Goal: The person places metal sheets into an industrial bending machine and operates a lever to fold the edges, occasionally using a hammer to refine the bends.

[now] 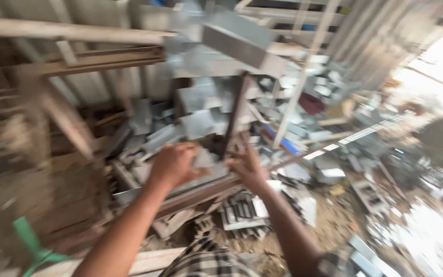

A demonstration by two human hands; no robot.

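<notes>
Hands work a cluttered scrap bench: left hand [173, 165] clasps a grey metal sheet [201, 161]; right hand [249, 168], fingers spread, touches the rusty bar [201, 192] beside it — steadier with both gripping.

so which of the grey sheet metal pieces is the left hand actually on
The flat grey sheet metal piece lying on the rusty brown bar, under the left hand; the other pieces lie heaped behind, untouched.
</notes>
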